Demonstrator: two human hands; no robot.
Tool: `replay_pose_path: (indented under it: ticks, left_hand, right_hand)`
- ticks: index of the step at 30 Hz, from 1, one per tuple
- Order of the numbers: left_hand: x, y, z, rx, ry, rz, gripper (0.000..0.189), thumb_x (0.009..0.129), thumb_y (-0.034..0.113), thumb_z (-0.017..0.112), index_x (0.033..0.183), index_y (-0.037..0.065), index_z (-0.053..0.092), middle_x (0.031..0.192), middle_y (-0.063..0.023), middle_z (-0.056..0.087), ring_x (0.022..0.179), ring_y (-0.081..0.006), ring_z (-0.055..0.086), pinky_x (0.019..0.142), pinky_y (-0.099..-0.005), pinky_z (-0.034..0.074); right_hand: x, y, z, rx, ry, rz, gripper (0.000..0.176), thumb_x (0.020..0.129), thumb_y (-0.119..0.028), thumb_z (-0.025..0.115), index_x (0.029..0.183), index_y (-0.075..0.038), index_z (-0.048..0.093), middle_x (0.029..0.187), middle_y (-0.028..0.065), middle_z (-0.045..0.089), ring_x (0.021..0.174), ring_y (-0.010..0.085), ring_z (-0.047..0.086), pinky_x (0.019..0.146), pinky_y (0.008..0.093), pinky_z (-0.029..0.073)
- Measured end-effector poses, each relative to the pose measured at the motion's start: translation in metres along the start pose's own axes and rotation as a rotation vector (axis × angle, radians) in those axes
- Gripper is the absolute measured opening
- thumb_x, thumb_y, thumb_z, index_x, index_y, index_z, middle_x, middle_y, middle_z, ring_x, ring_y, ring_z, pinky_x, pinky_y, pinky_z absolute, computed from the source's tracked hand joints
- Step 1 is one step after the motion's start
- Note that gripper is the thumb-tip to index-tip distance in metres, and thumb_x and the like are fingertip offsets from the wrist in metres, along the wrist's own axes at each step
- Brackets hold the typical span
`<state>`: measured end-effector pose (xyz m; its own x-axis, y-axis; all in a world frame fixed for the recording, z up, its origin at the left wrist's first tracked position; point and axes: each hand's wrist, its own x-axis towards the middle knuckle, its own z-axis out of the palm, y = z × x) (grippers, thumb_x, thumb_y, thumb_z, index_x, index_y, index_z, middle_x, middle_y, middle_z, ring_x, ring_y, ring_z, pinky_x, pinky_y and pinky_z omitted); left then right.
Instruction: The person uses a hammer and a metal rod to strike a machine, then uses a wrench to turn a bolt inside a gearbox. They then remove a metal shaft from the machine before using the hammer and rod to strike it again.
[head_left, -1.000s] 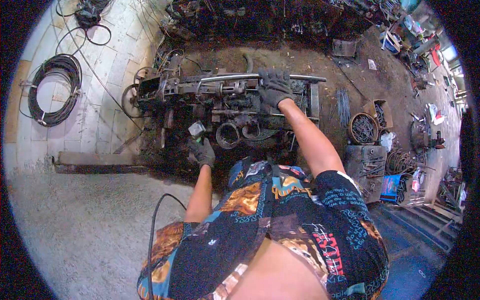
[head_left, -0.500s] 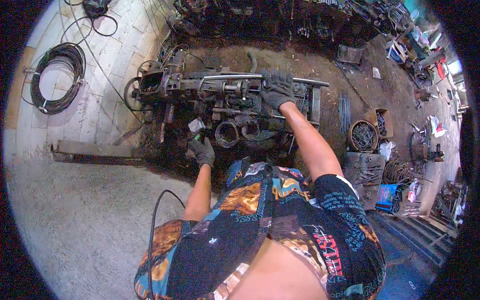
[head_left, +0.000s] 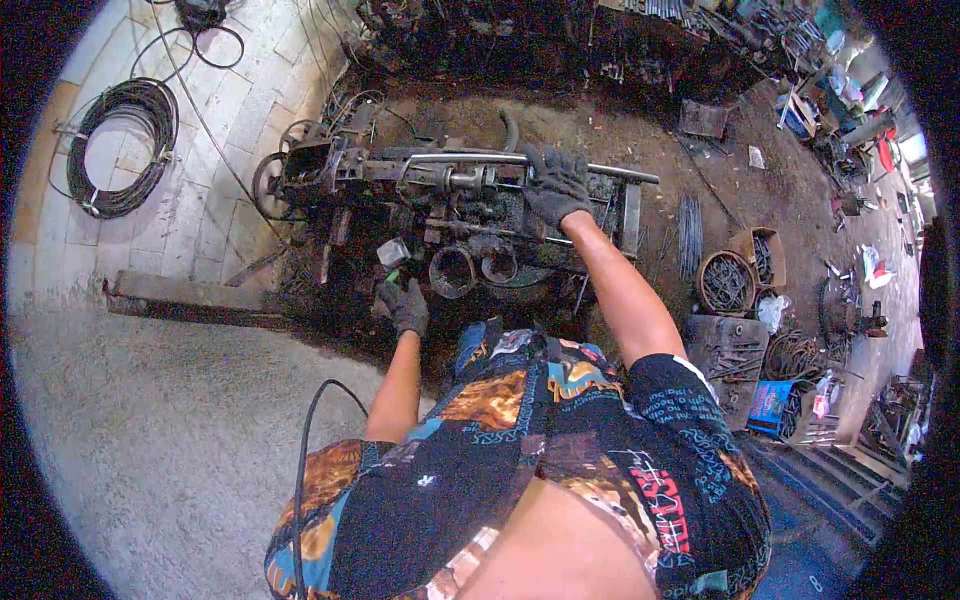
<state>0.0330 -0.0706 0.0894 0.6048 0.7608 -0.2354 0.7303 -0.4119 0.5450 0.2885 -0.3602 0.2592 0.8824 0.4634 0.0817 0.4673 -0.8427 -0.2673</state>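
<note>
My right hand, in a dark grey glove, lies over a long shiny metal rod. Its fingers bend over the rod, which passes beneath the glove and shows on both sides. The rod runs lengthwise along a dark, greasy machine with a spindle-like part left of this hand. Lower down at the machine's near side, my left hand is gloved too, its fingers curled. A small green piece shows at its fingertips, just under a clear boxy piece. What that hand grips is hidden.
Left on the tiled floor lies a wire coil. A long metal beam sits at lower left. At right stand a round container of small metal parts, a bundle of thin rods and a blue bag.
The view has shifted slightly. Both hands stay at about the same places on the machine; the rod shows no clear movement.
</note>
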Motion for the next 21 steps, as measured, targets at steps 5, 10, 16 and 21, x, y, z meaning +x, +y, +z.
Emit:
replay_pose_path:
  ticks: [5, 10, 16, 21]
  left_hand:
    - [0.002, -0.015, 0.006, 0.140, 0.142, 0.086, 0.071, 0.097, 0.044, 0.047, 0.140, -0.011, 0.034, 0.152, -0.0322, 0.025, 0.146, -0.0433, 0.011, 0.119, -0.0467, 0.011]
    - [0.008, -0.009, -0.006, 0.050, 0.053, 0.064, 0.071, 0.097, 0.044, 0.047, 0.140, -0.011, 0.034, 0.151, -0.0329, 0.025, 0.146, -0.0418, 0.011, 0.120, -0.0456, 0.011]
    - [-0.003, 0.000, -0.006, 0.020, 0.043, -0.008, 0.068, 0.096, 0.041, 0.050, 0.139, -0.010, 0.035, 0.150, -0.0311, 0.028, 0.142, -0.0427, 0.020, 0.119, -0.0450, 0.012]
    - [0.014, -0.021, -0.001, -0.028, -0.033, 0.106, 0.075, 0.096, 0.046, 0.048, 0.143, -0.010, 0.031, 0.154, -0.0278, 0.023, 0.145, -0.0412, 0.016, 0.120, -0.0441, 0.010]
  right_hand:
    - [0.005, 0.002, 0.004, -0.022, -0.103, 0.015, 0.067, 0.086, -0.045, 0.052, 0.147, -0.023, 0.035, 0.140, 0.0173, 0.045, 0.135, 0.0359, 0.036, 0.114, 0.0594, 0.014]
    - [0.003, -0.002, -0.010, -0.008, -0.092, 0.016, 0.066, 0.086, -0.042, 0.052, 0.146, -0.021, 0.038, 0.140, 0.0175, 0.045, 0.135, 0.0363, 0.037, 0.114, 0.0587, 0.016]
    - [0.001, -0.004, -0.011, 0.000, -0.042, 0.005, 0.066, 0.086, -0.041, 0.052, 0.147, -0.021, 0.038, 0.140, 0.0170, 0.044, 0.132, 0.0366, 0.038, 0.113, 0.0581, 0.019]
    - [0.006, 0.002, 0.000, -0.039, -0.044, -0.005, 0.063, 0.084, -0.042, 0.055, 0.142, -0.022, 0.043, 0.133, 0.0153, 0.047, 0.128, 0.0345, 0.041, 0.108, 0.0554, 0.025]
